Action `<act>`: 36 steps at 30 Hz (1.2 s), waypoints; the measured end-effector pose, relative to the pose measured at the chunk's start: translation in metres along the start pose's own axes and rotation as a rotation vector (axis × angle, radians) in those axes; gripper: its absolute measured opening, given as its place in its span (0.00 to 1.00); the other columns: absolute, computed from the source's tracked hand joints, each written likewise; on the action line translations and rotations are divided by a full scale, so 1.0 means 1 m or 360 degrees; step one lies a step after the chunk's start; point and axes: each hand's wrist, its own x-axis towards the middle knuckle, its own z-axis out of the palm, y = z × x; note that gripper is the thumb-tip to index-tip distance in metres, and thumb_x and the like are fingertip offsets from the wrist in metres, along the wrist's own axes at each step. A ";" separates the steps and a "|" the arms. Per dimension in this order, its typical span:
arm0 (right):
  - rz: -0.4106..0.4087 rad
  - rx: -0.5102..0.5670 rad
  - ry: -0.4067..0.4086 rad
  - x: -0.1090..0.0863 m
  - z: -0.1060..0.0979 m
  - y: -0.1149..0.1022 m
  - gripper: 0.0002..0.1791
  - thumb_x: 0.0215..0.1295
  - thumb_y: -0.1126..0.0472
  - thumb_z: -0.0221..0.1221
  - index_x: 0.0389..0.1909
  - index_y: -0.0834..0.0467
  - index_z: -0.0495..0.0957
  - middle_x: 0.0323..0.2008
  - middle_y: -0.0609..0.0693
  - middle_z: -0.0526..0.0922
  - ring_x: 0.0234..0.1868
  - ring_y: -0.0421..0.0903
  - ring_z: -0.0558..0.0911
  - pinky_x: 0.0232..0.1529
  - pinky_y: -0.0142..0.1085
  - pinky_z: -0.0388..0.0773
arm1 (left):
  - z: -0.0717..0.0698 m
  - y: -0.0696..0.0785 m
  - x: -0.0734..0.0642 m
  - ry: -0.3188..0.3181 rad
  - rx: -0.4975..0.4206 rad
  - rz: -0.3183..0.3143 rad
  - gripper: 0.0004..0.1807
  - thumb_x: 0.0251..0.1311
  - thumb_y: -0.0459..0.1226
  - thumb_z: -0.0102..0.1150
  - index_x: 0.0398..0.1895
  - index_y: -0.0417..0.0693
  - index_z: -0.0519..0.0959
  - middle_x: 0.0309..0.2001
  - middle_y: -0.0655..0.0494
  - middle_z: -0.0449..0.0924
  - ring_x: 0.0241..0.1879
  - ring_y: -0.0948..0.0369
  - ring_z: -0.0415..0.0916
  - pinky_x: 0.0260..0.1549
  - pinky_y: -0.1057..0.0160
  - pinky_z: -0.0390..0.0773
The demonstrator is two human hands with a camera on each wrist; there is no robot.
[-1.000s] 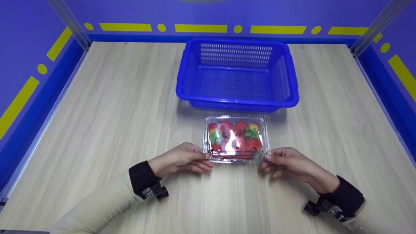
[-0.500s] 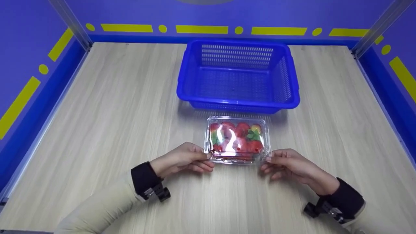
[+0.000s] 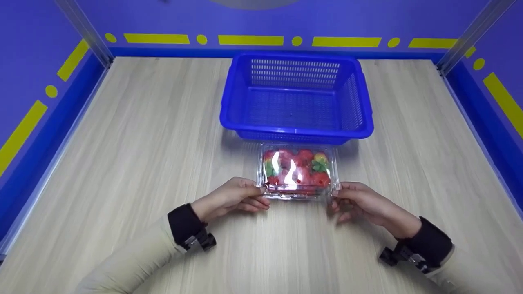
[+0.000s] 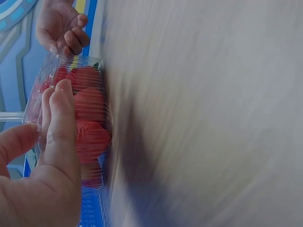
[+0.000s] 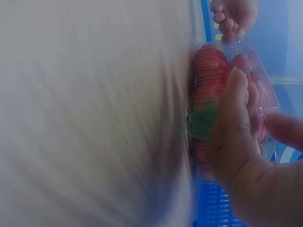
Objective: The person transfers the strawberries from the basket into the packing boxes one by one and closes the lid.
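Note:
A clear plastic clamshell box of strawberries (image 3: pixel 296 169) lies lid up, just in front of the blue basket (image 3: pixel 296 131). My left hand (image 3: pixel 233 197) pinches its near left corner between thumb and fingers. At the near right corner my right hand (image 3: pixel 361 201) pinches the rim the same way, thumb on top. In the left wrist view the strawberry box (image 4: pixel 90 109) shows red berries through its ribbed side, close to the table. The right wrist view shows the strawberry box (image 5: pixel 208 94) with a green leaf behind the clear wall.
The slatted basket stands at the back middle of the wood-grain table (image 3: pixel 155 122), its near rim right beyond the box. Blue walls (image 3: pixel 171 18) with yellow marks enclose the table at the back and both sides.
Both hands keep their hold on the strawberry box. It has shifted slightly toward the basket, and its far edge is now right by the basket's near side.

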 end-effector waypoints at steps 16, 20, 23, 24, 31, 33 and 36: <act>-0.0114 0.0109 0.0003 0.008 -0.004 0.006 0.11 0.78 0.64 0.50 0.34 0.52 0.77 0.27 0.39 0.82 0.32 0.36 0.83 0.40 0.34 0.89 | -0.004 0.005 0.008 0.0032 0.0017 0.0065 0.07 0.74 0.34 0.54 0.43 0.38 0.79 0.38 0.50 0.91 0.35 0.65 0.88 0.39 0.69 0.88; -0.0071 0.0171 0.0036 0.011 -0.005 0.005 0.10 0.79 0.62 0.50 0.36 0.52 0.77 0.27 0.39 0.83 0.32 0.36 0.83 0.40 0.35 0.90 | -0.006 0.005 0.012 0.0050 0.0029 0.0082 0.10 0.75 0.35 0.53 0.47 0.34 0.78 0.38 0.52 0.91 0.36 0.65 0.88 0.39 0.69 0.88; -0.0048 0.0195 0.0072 0.012 -0.005 0.006 0.10 0.80 0.60 0.50 0.37 0.51 0.77 0.29 0.40 0.83 0.33 0.36 0.82 0.40 0.35 0.89 | -0.007 0.005 0.015 0.0056 0.0048 0.0100 0.10 0.75 0.36 0.53 0.45 0.37 0.79 0.38 0.51 0.91 0.35 0.65 0.88 0.39 0.69 0.88; -0.0044 0.0194 0.0087 0.012 -0.005 0.006 0.09 0.80 0.59 0.50 0.37 0.51 0.77 0.29 0.40 0.83 0.34 0.36 0.82 0.39 0.35 0.89 | -0.008 0.005 0.017 0.0060 0.0061 0.0107 0.10 0.75 0.36 0.53 0.44 0.37 0.79 0.39 0.50 0.91 0.35 0.65 0.88 0.39 0.69 0.88; -0.0060 -0.0348 0.0094 0.003 -0.015 0.002 0.19 0.82 0.53 0.48 0.54 0.66 0.75 0.38 0.48 0.87 0.38 0.38 0.85 0.41 0.36 0.88 | -0.018 0.014 0.008 0.0124 0.0757 0.0152 0.21 0.76 0.46 0.53 0.54 0.35 0.79 0.50 0.38 0.87 0.44 0.54 0.88 0.48 0.57 0.88; -0.0153 -0.0758 0.0166 -0.009 -0.026 -0.012 0.23 0.81 0.55 0.47 0.60 0.71 0.72 0.43 0.55 0.88 0.39 0.36 0.84 0.42 0.34 0.86 | -0.029 0.029 -0.004 0.0108 0.1112 0.0196 0.25 0.76 0.48 0.52 0.61 0.36 0.77 0.55 0.38 0.85 0.52 0.48 0.85 0.56 0.51 0.85; -0.0318 -0.1333 0.0493 -0.030 -0.044 -0.048 0.23 0.81 0.55 0.49 0.64 0.68 0.73 0.49 0.64 0.87 0.41 0.35 0.82 0.42 0.31 0.82 | -0.047 0.069 -0.031 0.0141 0.1457 0.0295 0.32 0.75 0.52 0.52 0.72 0.40 0.69 0.68 0.39 0.76 0.66 0.43 0.76 0.67 0.43 0.76</act>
